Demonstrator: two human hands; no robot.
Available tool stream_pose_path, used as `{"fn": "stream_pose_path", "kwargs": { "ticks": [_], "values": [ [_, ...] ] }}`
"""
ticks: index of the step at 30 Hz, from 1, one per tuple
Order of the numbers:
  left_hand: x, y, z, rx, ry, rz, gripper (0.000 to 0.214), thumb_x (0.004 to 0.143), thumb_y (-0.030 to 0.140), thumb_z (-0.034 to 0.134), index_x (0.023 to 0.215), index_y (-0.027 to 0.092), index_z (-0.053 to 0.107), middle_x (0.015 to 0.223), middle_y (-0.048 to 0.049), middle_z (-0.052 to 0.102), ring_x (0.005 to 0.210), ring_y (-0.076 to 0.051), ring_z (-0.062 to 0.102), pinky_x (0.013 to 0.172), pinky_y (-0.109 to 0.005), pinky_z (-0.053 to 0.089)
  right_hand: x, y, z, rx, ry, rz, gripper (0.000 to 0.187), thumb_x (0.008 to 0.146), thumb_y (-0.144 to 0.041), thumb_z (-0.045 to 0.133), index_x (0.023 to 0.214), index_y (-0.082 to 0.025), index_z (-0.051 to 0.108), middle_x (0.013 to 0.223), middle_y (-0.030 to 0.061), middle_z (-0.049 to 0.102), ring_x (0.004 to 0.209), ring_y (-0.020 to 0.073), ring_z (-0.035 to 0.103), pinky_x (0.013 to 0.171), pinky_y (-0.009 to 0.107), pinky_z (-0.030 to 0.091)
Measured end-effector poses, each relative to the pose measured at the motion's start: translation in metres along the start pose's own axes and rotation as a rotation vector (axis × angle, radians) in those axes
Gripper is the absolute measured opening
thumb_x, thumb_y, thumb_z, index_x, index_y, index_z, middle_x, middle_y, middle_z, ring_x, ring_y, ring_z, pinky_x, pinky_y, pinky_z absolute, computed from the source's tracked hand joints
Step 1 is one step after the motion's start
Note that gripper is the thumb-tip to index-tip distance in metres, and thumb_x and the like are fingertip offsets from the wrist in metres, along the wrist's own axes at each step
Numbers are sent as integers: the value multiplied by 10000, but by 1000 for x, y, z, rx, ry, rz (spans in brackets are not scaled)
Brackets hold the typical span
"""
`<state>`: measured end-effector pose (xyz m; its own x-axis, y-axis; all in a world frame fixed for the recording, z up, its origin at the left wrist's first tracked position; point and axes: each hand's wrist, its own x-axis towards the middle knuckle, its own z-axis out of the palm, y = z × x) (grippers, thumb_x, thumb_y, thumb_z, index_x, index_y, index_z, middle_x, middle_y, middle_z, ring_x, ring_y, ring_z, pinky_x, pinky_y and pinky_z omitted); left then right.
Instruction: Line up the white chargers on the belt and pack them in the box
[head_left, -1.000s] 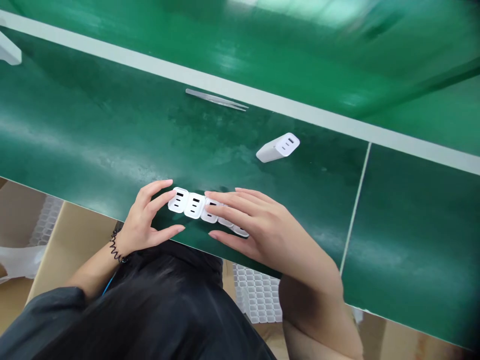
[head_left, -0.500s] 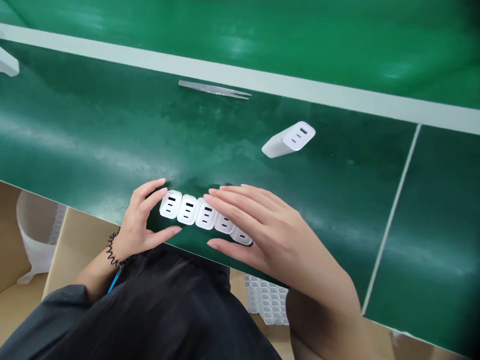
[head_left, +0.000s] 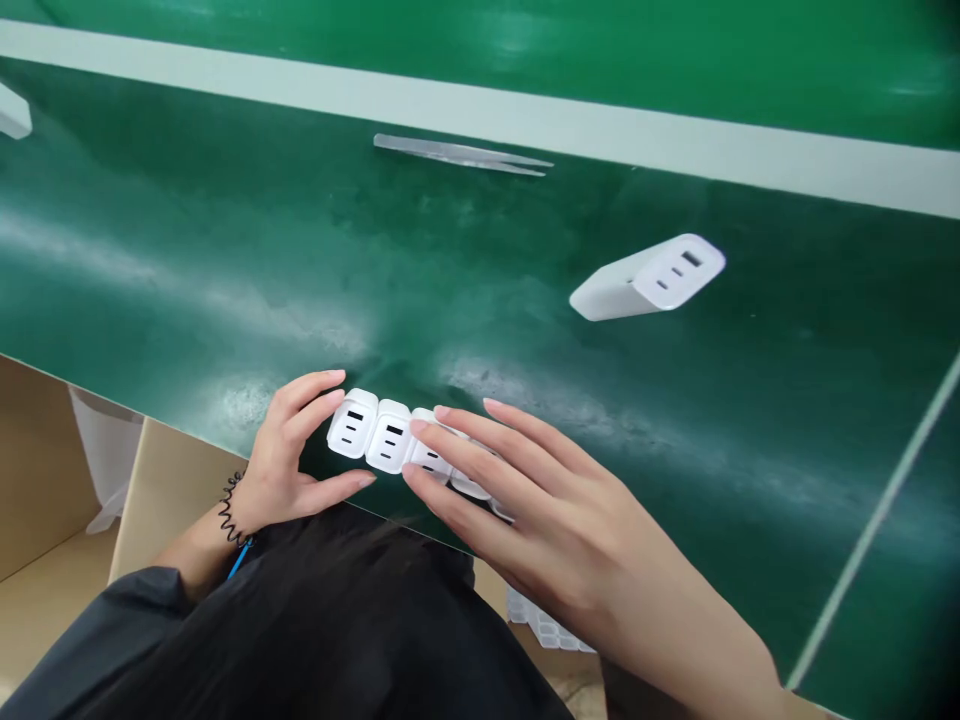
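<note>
Bracketing row of white chargers (head_left: 386, 440) at near edge of green table (head_left: 225, 250). Row's long axis runs left to right. Left hand (head_left: 289, 455) at left end, index touching, thumb apart. Right hand (head_left: 540, 510) lies over right end (fingers stretched, slightly spread, nothing clamped).

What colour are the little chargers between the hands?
White chargers with dark slots, clearest in head view.
</note>
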<state>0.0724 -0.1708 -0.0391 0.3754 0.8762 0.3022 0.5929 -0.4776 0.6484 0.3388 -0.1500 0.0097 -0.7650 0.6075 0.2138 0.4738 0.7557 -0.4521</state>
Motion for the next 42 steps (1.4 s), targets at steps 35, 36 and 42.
{"fn": "stream_pose_path", "kwargs": {
  "ticks": [35,36,42],
  "values": [
    [2,-2,-2,-126,-59,-94,535,884,350,686,1364,232,479,1294,-90,647,1186,-234,605,1013,-427,490,13,-10,22,-81,96,-11,334,899,-112,630,1214,-225,616,1322,135,629,1198,261,621,1016,482,518],
    [1,-4,-3,-135,-75,-80,544,891,330,673,1382,226,463,1325,-98,628,1216,-241,586,1034,-441,479,13,-9,22,-72,100,-13,331,898,-115,632,1209,-224,618,1322,137,627,1191,265,622,998,480,527],
    [-4,-12,-6,-194,-36,-41,484,902,326,668,1342,204,507,1298,-91,645,1159,-215,605,987,-399,519,14,-7,25,-64,77,10,269,902,-143,631,1159,-223,647,1286,132,632,1106,251,648,883,413,570]
  ]
}}
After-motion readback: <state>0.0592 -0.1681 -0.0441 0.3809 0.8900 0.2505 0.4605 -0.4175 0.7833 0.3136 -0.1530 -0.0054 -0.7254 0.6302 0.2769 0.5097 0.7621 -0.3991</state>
